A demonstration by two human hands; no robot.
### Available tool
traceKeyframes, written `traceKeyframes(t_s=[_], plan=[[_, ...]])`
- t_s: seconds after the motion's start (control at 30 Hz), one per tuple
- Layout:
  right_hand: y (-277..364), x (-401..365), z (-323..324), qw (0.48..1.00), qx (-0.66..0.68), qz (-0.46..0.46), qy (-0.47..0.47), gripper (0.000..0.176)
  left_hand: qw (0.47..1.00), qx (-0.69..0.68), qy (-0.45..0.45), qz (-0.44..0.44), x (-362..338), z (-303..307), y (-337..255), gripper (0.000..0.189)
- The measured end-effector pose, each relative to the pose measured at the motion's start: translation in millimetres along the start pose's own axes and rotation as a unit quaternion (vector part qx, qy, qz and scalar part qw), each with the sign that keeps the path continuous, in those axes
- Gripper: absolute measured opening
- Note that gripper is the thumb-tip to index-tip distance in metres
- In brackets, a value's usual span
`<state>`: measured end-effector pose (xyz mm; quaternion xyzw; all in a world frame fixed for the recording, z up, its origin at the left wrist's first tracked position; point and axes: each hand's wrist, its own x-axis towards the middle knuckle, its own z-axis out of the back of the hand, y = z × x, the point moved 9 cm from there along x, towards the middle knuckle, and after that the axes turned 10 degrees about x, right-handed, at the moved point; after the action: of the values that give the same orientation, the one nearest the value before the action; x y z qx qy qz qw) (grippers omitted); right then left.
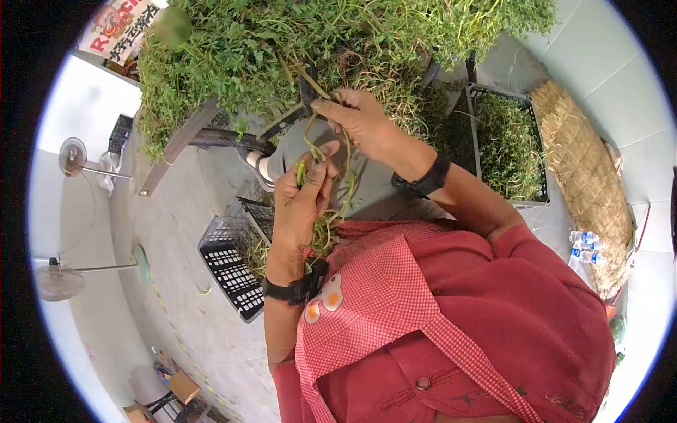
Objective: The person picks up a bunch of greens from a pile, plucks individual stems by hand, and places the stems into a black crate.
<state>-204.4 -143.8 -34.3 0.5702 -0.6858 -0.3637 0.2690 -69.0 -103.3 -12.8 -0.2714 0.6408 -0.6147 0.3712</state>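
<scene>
Green plant stems hang between my two hands, above my lap. My left hand is closed around a few stems, with its thumb pressed on them. A little higher and to the right, my right hand pinches a long stem between thumb and fingers. More loose stems trail down over the red checked apron beside my left wrist. A large heap of leafy green plants lies on the raised stand just beyond my hands.
A black crate with some stems stands on the floor at the left. Another crate, full of greens, is at the right, next to a long straw-coloured bundle and water bottles. Fans stand at the far left.
</scene>
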Motion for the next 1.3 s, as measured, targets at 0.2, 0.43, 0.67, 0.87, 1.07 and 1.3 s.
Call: traceKeyframes(t_s=[0.2, 0.43, 0.67, 0.87, 1.07, 1.3], plan=[[25, -17, -22, 0.971, -0.163, 0.165, 0.05, 0.02, 0.885, 0.409, -0.192, -0.115, 11, 60, -10, 0.016], [61, -50, -45, 0.944, -0.224, 0.226, 0.088, 0.02, 0.922, 0.2, -0.323, 0.069, 4, 166, 68, 0.025], [18, -33, -11, 0.988, 0.112, 0.016, 0.105, 0.019, 0.953, -0.032, -0.288, -0.092, -34, 170, 8, 0.022], [4, -33, 4, 0.985, 0.151, -0.018, 0.085, 0.02, 0.941, 0.294, -0.125, -0.112, -17, 60, -8, 0.012], [5, -33, -6, 0.954, 0.265, -0.077, 0.117, 0.024, 0.921, 0.365, 0.062, -0.119, -1, -23, 15, 0.026], [7, -32, -5, 0.956, 0.252, -0.081, 0.125, 0.033, 0.9, 0.399, 0.073, -0.159, -10, -23, 14, 0.029]])
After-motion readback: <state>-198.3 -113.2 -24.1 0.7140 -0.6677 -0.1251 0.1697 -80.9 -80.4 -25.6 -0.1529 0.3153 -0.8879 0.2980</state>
